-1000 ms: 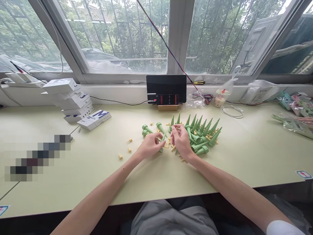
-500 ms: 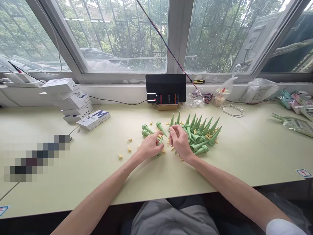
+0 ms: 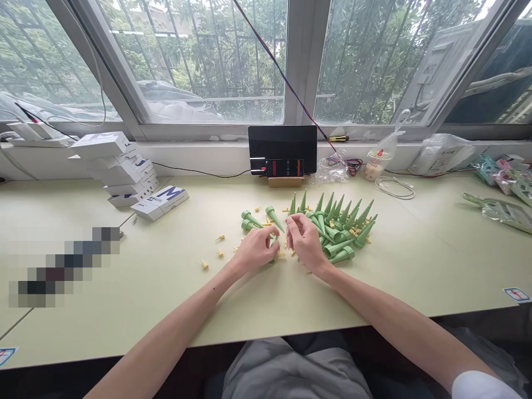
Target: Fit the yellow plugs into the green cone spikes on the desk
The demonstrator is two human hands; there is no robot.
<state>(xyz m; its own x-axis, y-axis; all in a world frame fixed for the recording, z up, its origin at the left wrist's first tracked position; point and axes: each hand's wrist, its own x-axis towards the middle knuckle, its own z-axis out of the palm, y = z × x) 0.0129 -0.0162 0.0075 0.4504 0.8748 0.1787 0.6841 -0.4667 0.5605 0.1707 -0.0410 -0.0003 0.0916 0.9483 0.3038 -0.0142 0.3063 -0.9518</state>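
Cones of green plastic (image 3: 338, 247) crowd the table (image 3: 291, 310) beside and right of the right hand (image 3: 306, 239), some upright, others lying. The left hand (image 3: 254, 247) curves its thumb and fingers partly apart around one half-hidden green cone (image 3: 272, 259); whether it grips, I cannot tell. The right fingertips nearly meet, contents hidden. Yellow pieces (image 3: 204, 265) lie to the left.

Boxes (image 3: 133, 176) stand left of the cones (image 3: 341, 246), the phone (image 3: 285, 168) behind.
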